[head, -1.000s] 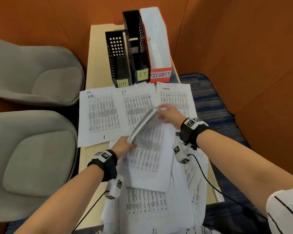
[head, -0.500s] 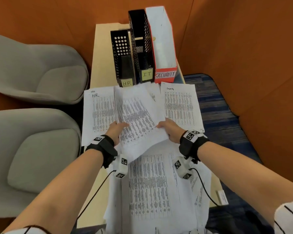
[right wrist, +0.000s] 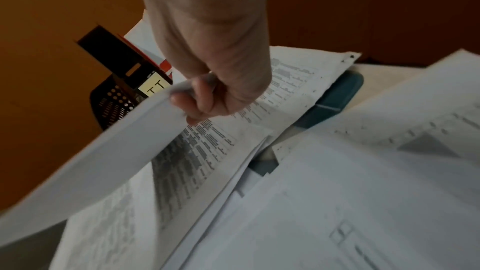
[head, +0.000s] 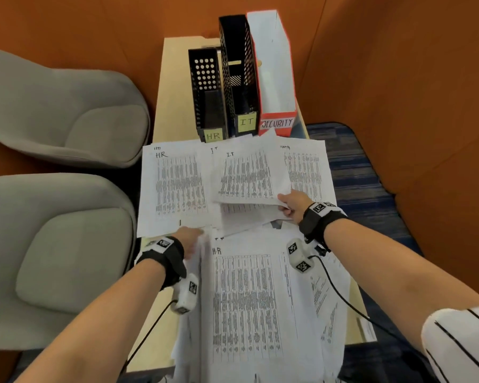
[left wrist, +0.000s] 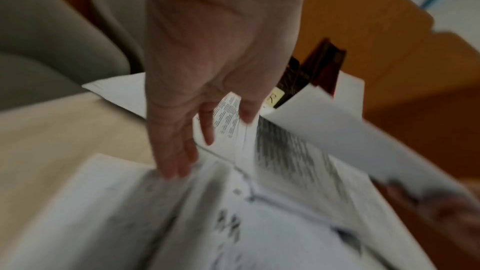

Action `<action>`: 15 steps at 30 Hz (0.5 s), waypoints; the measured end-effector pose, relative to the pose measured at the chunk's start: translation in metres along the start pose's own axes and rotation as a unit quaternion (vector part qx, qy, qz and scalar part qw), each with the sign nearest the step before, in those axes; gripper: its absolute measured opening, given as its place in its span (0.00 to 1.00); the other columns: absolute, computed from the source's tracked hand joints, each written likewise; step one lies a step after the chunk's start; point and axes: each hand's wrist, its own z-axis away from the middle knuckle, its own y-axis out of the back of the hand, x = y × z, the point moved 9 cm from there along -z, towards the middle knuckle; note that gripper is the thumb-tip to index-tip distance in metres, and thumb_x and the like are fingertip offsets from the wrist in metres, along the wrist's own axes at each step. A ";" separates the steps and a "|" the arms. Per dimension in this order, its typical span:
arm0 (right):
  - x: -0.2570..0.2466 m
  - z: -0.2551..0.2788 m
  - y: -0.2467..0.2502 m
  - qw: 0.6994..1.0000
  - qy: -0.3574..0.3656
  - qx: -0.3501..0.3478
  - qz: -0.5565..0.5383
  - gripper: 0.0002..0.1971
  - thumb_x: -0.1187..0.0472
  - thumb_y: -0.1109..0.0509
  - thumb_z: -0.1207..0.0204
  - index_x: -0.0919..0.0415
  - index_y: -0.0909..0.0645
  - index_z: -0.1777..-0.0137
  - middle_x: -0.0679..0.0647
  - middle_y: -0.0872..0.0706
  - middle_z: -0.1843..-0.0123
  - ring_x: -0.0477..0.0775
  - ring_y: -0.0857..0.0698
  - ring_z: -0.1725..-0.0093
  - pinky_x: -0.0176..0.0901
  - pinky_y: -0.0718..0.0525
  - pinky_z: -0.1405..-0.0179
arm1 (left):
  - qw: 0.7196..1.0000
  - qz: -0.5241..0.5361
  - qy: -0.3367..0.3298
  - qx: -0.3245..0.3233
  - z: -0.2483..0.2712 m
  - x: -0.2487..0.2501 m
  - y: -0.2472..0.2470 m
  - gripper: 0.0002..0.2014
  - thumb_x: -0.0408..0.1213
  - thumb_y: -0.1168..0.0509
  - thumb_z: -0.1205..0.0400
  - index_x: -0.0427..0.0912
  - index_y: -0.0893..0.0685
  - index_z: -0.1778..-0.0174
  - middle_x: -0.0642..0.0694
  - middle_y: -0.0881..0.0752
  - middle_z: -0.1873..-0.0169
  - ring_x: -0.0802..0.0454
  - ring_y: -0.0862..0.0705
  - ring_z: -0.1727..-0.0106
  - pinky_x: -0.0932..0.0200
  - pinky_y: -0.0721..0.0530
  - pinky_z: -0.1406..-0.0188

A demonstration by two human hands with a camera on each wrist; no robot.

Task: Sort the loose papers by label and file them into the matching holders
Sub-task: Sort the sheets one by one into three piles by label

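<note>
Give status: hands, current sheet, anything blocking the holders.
Right hand pinches the IT sheet, lifted over the IT pile. Left hand open, fingertips on the loose stack, top sheet HR. Paper edges crowd the holder fronts.

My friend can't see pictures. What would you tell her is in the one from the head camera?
A person's right hand pinches a sheet marked IT over a table covered in printed papers, while the left hand touches the near pile. Behind stand three holders labelled HR, IT and SECURITY.
</note>
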 end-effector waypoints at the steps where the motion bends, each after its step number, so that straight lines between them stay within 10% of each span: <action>1: -0.003 -0.001 0.000 1.000 0.002 0.006 0.012 0.25 0.68 0.41 0.15 0.65 0.42 0.20 0.59 0.23 0.61 0.50 0.28 0.72 0.30 0.37 0.89 | 0.999 -0.046 0.016 -0.005 -0.002 -0.013 -0.003 0.09 0.42 0.38 0.16 0.41 0.25 0.58 0.44 0.25 0.69 0.49 0.27 0.73 0.60 0.28 0.68; 6: -0.036 -0.005 -0.024 0.995 0.014 -0.048 -0.083 0.35 0.66 0.35 0.17 0.64 0.51 0.16 0.62 0.19 0.37 0.62 0.14 0.46 0.41 0.13 0.72 | 0.988 -0.155 0.010 -0.019 -0.008 -0.037 -0.025 0.17 0.36 0.33 0.19 0.29 0.21 0.37 0.32 0.16 0.41 0.37 0.15 0.43 0.52 0.17 0.52; 12: -0.050 -0.003 -0.027 0.983 0.078 -0.029 0.165 0.37 0.64 0.28 0.25 0.65 0.41 0.19 0.67 0.32 0.22 0.64 0.23 0.30 0.51 0.16 0.42 | 0.980 -0.179 -0.073 0.047 -0.009 -0.028 -0.022 0.11 0.28 0.32 0.22 0.39 0.26 0.68 0.42 0.20 0.67 0.42 0.19 0.57 0.51 0.18 0.56; 15: -0.042 0.016 -0.024 0.881 0.147 0.087 0.440 0.40 0.65 0.30 0.26 0.55 0.46 0.17 0.65 0.39 0.20 0.68 0.33 0.24 0.57 0.26 0.29 | 0.952 -0.247 -0.162 0.074 0.003 -0.007 -0.022 0.15 0.32 0.32 0.22 0.47 0.30 0.70 0.51 0.25 0.70 0.47 0.23 0.60 0.60 0.26 0.64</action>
